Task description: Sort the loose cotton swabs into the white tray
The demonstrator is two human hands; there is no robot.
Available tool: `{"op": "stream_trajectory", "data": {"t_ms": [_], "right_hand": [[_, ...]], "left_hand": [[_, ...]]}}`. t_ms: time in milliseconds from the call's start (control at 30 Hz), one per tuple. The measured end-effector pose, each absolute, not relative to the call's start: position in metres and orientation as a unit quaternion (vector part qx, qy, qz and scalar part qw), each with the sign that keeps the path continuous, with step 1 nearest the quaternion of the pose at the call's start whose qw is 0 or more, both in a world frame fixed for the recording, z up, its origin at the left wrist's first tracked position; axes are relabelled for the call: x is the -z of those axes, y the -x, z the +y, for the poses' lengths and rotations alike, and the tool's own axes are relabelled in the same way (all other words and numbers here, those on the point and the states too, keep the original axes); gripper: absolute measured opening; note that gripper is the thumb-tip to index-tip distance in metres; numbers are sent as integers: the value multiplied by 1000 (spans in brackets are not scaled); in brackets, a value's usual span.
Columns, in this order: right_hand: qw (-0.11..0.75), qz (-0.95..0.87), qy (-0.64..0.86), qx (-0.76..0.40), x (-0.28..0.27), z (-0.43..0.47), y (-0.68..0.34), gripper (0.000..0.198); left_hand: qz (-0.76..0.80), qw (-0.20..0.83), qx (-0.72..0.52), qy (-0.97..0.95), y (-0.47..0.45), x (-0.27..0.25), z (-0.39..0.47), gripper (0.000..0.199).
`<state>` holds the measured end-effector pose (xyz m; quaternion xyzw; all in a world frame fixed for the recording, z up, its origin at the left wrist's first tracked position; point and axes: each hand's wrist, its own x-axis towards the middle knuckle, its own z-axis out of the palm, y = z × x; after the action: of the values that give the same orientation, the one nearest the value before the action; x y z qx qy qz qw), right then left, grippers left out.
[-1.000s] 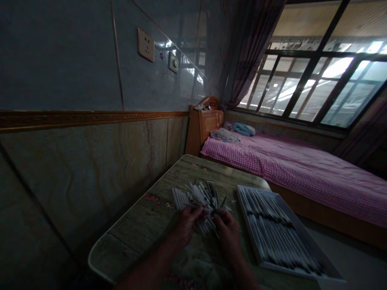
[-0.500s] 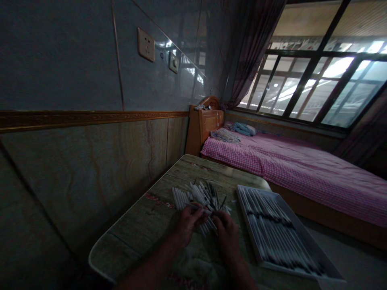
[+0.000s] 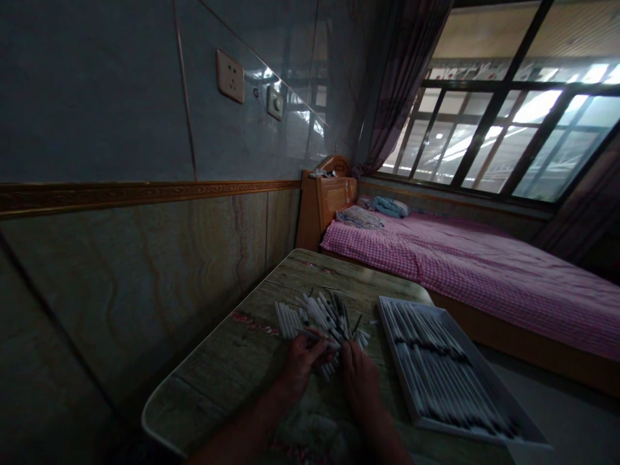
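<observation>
My left hand (image 3: 301,358) is closed, thumb and fingers pinching a slim whitish pen barrel (image 3: 314,336) held slantwise. Close beside it, my right hand (image 3: 359,371) has its fingers pressed together near the barrel's right end; what they grip is hidden. Under and beyond both hands lies a loose pile of white pen barrels (image 3: 317,311), one group of them side by side at its left. Thin dark refill-like sticks (image 3: 340,309) fan out at the pile's right side.
A shallow white tray (image 3: 394,358) at the table's right holds two rows of pens with dark ends. The marbled table (image 3: 217,381) stands beside a tiled wall (image 3: 208,252). A bed (image 3: 436,245) with a pink checked sheet lies beyond.
My right hand has turned slightly, and its fingers have drawn in against the barrel's end. The left hand stays nearly in place with the barrel. The view has shifted a little.
</observation>
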<state>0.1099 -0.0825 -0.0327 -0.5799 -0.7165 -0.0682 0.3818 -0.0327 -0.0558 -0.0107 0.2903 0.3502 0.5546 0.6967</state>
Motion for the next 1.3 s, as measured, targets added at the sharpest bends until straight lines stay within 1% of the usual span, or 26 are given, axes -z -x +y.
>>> {"op": "stream_trajectory", "data": {"t_ms": [67,167,233,300,400,500,633,700,800,867,1033,1133,1233,1300], "right_hand": [[384,-719,576,50,27,-84,-110,34],[420,-691,586,-52,17,-88,-107,28],[429,-677,593,-77,17,-88,-107,26],[417,-673,609,-57,22,-87,-108,29],[372,-685,627,-23,32,-83,-112,38],[347,-704,619,-23,32,-82,-114,43],[388,-688,609,-71,27,-86,-111,34],[399,-680,610,-72,27,-86,-111,35],[383,-695,607,-43,31,-85,-112,44],[369,-702,608,-47,31,-85,-113,47],[379,-686,617,-69,30,-84,-114,36],[369,-706,602,-53,31,-84,-115,39],[365,-696,612,-85,27,-84,-114,42],[382,-677,620,-110,24,-86,-112,38]], "left_hand": [[350,693,-557,-294,32,10,-55,44],[349,692,-558,-297,32,10,-55,43],[348,694,-555,-299,32,11,-55,43],[350,697,-547,-304,32,14,-56,45],[363,693,-538,-315,31,17,-55,46],[367,686,-542,-318,31,18,-53,48],[361,681,-556,-311,33,15,-52,46],[361,685,-545,-321,33,15,-53,45],[357,691,-526,-344,33,16,-53,44],[362,691,-523,-344,32,17,-53,44],[375,675,-542,-333,32,17,-53,43],[369,683,-529,-342,32,17,-53,44],[378,682,-526,-339,31,18,-51,45],[383,674,-534,-339,31,17,-51,44]]}}
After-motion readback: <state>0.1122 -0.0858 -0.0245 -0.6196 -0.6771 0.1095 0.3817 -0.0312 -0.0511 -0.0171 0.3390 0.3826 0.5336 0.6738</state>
